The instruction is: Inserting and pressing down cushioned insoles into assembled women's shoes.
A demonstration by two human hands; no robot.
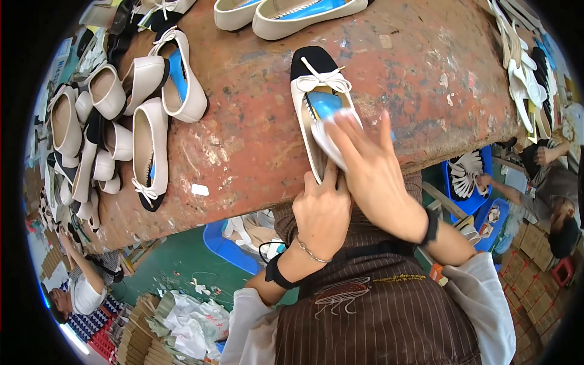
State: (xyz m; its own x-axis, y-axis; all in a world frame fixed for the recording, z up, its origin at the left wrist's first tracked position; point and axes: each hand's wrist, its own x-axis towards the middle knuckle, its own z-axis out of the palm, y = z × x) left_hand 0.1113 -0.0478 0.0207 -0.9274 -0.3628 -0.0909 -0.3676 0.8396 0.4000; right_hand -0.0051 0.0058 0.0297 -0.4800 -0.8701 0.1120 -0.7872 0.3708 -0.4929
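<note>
A cream flat shoe (299, 103) with a black toe cap and a small bow lies on the worktable in front of me, toe pointing away. Blue lining material (325, 103) shows inside it. At the heel, my left hand (322, 210) is closed on the shoe, its index finger reaching toward the opening. My right hand (374, 173) lies over the shoe's opening from the right, its fingertips smeared by motion. Under those fingers is a pale insole-like piece (328, 145), partly inside the shoe; my right thumb is hidden.
Similar cream shoes (149, 146) crowd the table's left side, with another pair (304, 18) at the far edge. Pale shoe parts (524, 85) lie at the right. Blue bins (228, 246) stand below the worn table (243, 121). Other people work at both sides.
</note>
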